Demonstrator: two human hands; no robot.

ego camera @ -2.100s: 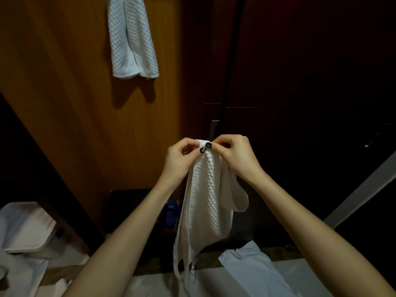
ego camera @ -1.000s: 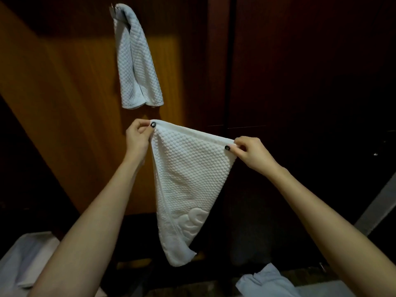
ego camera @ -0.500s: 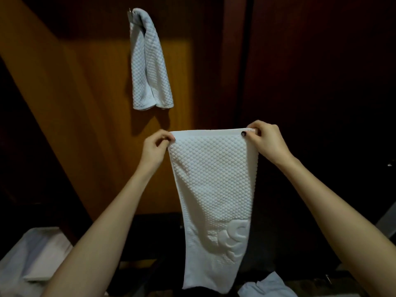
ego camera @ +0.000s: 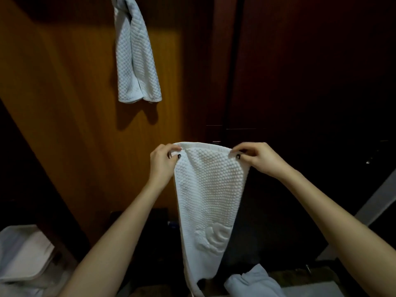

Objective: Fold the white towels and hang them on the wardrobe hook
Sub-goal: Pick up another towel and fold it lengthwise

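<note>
Left hand (ego camera: 164,162) pinches the top-left corner of the held white towel (ego camera: 210,189), fingers curled on the hem. Right hand (ego camera: 257,159) pinches the top-right corner the same way. The top edge is nearly level and slightly bowed. The side edges taper to a narrow lower end that runs off the bottom of the view. The towel hangs free before the dark wardrobe door (ego camera: 300,82). The hung towel (ego camera: 135,56) is up-left on the orange panel (ego camera: 64,103), well apart, with bare panel between them. Pale cloth (ego camera: 255,284) lies beside the lower end.
</note>
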